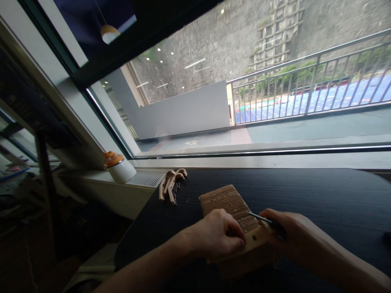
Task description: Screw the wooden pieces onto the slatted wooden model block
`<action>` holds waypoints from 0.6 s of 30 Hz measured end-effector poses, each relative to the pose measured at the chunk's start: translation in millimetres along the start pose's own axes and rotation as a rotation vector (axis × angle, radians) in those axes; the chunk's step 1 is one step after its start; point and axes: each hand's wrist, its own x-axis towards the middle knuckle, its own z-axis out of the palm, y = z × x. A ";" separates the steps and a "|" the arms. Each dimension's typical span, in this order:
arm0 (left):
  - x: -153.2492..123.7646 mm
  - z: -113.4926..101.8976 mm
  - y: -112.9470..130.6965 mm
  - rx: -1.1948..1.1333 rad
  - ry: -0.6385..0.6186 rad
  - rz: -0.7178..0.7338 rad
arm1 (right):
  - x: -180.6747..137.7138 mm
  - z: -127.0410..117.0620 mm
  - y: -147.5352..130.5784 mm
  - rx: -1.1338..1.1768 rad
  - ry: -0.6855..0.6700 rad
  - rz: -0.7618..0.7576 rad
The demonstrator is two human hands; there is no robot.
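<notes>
Under the left hand (218, 234), in the head view, lies the wooden board (226, 201), flat on the dark table (305, 191). The hand is curled narrow and pressed on the board's near end, pinning it; whether the fingers pinch anything small I cannot tell. Just beside it, the right hand (290, 234) is closed around the dark handle of a slim tool (259, 217), whose metal shaft points toward the left hand and touches the board's face.

Judging from how things lie, the work looks to be in an early or middle stage. The board is dotted with many small holes, yet nothing is fixed to it. Well beyond the left hand, the curved wooden pieces (171, 183) sit loose in a small heap, with the small metal pins (177, 188) scattered beside them.

By count: one board and one tool. The curved pieces number three or four, overlapping too much to be sure. The pins are too small to count.
</notes>
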 end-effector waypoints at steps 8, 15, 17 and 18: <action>-6.2 -6.4 15.6 0.261 0.039 0.100 | -0.3 0.6 0.1 -0.027 0.023 -0.011; -11.3 -2.0 16.4 0.384 0.091 0.156 | -1.0 1.7 -0.4 -0.021 0.055 -0.027; -12.5 -4.7 21.7 0.416 0.119 0.204 | -0.9 1.4 -0.9 -0.005 0.052 -0.017; -13.0 -7.6 25.4 0.421 0.159 0.232 | -0.9 1.1 -1.0 0.007 0.047 -0.012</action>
